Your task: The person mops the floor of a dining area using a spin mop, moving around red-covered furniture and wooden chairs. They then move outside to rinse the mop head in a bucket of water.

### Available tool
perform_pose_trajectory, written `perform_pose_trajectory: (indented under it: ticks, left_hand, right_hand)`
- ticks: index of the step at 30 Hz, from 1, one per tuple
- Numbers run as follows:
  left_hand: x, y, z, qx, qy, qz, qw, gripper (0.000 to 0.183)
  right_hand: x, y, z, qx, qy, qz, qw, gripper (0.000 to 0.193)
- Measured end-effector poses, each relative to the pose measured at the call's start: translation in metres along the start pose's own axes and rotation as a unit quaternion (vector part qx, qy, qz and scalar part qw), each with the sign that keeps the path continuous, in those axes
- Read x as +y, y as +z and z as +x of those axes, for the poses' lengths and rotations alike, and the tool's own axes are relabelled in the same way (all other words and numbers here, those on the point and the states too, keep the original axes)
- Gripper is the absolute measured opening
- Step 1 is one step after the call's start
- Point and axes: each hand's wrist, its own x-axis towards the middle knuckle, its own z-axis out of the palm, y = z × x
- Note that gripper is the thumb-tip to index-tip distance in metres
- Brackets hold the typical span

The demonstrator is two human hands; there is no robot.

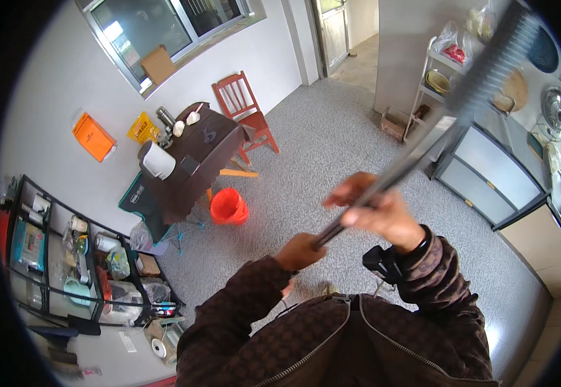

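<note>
A long-handled tool [404, 173] with a dark pole and a ridged grey head slants up to the upper right, close to the camera. Motion blurs the head, so its exact kind is unclear. My left hand [301, 251] is closed around the pole's lower end. Farther up, my right hand [387, 216] lies at the pole with its fingers stretched and apart. The pole crosses in front of that palm and partly covers it; whether they touch is hard to tell.
A table [219, 138] with a dark cloth stands at left, a red bin [229, 206] beside it and a red-brown chair [245, 106] behind. Cluttered shelves [93, 258] line the lower left. A cabinet [483, 171] and a white rack [427, 68] stand at right.
</note>
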Motion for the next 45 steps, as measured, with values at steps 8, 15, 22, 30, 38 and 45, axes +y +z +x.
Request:
perform_pose_trajectory:
  ticks: [8,15,22,30,38,45]
  left_hand:
    - [0.009,-0.044,0.266,0.082,0.302,0.042,0.949,0.039]
    - [-0.199,-0.095,0.336,0.285,-0.071,0.021,0.956,0.036]
    - [-0.399,-0.094,0.275,0.163,-0.302,0.203,0.917,0.026]
    - [-0.486,-0.221,0.459,0.251,-0.390,0.035,0.885,0.028]
    - [-0.484,-0.376,0.789,0.277,-0.307,-0.066,0.908,0.027]
    - [-0.530,-0.389,0.920,0.201,-0.411,-0.113,0.882,0.025]
  right_hand:
    - [0.001,-0.187,0.123,0.155,-0.241,0.120,0.951,0.036]
    - [0.024,-0.344,0.290,0.195,-0.255,0.028,0.947,0.035]
    - [0.061,-0.470,0.476,0.239,-0.295,-0.052,0.924,0.030]
    - [0.091,-0.573,0.654,0.324,-0.314,-0.110,0.886,0.031]
    - [0.137,-0.701,0.803,0.343,-0.319,-0.107,0.877,0.030]
    - [0.179,-0.828,0.940,0.384,-0.285,-0.102,0.872,0.024]
